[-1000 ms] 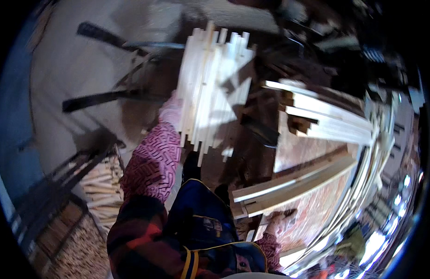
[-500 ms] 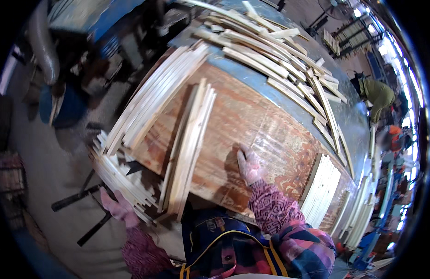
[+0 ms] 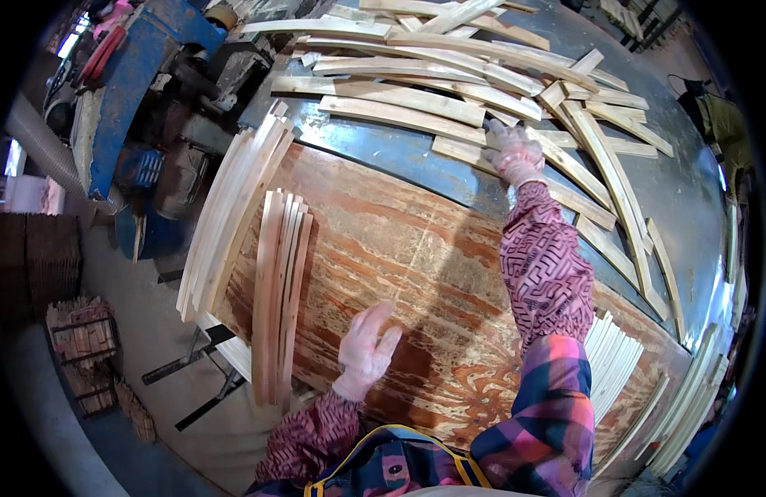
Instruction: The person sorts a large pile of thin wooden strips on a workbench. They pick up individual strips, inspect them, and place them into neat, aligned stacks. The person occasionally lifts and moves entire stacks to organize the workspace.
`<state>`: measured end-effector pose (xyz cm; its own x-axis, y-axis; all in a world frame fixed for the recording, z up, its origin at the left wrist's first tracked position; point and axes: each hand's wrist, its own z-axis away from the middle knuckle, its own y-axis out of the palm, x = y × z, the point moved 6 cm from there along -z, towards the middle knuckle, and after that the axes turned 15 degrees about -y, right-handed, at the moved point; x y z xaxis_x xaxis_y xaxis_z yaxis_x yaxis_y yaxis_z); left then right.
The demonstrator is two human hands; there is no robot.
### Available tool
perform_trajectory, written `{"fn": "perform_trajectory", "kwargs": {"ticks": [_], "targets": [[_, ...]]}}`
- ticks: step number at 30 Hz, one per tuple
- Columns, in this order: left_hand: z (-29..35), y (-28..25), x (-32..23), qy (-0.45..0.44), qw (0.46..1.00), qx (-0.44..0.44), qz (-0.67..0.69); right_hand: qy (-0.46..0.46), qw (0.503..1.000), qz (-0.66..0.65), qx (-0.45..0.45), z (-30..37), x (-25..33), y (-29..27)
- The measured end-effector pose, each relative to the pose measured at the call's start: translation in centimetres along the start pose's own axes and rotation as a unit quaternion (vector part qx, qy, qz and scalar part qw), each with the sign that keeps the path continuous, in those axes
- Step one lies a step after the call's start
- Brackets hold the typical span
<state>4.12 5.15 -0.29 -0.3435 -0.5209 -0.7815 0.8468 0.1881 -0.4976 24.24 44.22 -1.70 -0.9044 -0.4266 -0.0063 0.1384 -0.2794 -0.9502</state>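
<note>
My left hand (image 3: pixel 366 352), in a pale glove, hovers over the near part of a brown plywood board (image 3: pixel 383 215). Its thumb and fingers are apart and nothing is in them. My right hand (image 3: pixel 517 156), gloved too, reaches to the near side of a loose pile of wooden strips (image 3: pixel 416 103). Its fingers are stretched out over the strip ends; whether they touch one is hard to make out. Left of my left hand, a small bundle of strips (image 3: pixel 275 290) lies lengthwise on the board. A larger stack of strips (image 3: pixel 234 211) lies along the board's left edge.
The plywood lies on a blue-grey metal table (image 3: pixel 689 215). A row of short pale strips (image 3: pixel 611 360) sits on the board's right side. Blue machinery (image 3: pixel 138 83) stands at the far left, with a bundle of wood pieces (image 3: pixel 83 331) on the floor. Another person's sleeve (image 3: pixel 722 124) shows far right.
My right hand has gone from above the plywood out to the strip pile. My left hand has come from beyond the board's left edge to over the board. The view has shifted.
</note>
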Motion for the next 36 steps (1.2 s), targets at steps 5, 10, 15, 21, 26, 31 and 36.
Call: {"fn": "perform_trajectory", "kwargs": {"ticks": [5,10,15,21,26,31,36], "targets": [[-8.4,7.2,1.0,-0.152,0.812,0.255,0.503,-0.245,0.931,-0.188,0.195,5.9,7.4,-2.7],[-12.3,9.7,-0.1,-0.255,0.699,0.236,0.624,-0.381,0.900,-0.011,-0.212,1.3,9.0,0.0],[-10.2,6.9,-1.9,-0.281,0.699,0.266,0.601,-0.056,0.981,0.092,-0.158,-8.5,3.9,0.2],[-5.7,-1.6,6.5,-0.074,0.969,-0.061,0.227,-0.111,0.757,-0.637,0.087,6.0,10.4,5.5],[3.0,-5.1,9.9,0.027,0.929,-0.159,-0.333,0.078,0.577,-0.809,0.081,23.2,12.4,10.1],[2.1,-2.4,-3.0,0.137,0.973,-0.146,-0.119,-0.020,0.752,-0.655,0.074,32.1,16.7,14.3],[1.9,-1.4,-2.3,0.027,0.976,-0.108,-0.185,-0.208,0.809,-0.550,0.023,27.2,14.4,9.5]]}}
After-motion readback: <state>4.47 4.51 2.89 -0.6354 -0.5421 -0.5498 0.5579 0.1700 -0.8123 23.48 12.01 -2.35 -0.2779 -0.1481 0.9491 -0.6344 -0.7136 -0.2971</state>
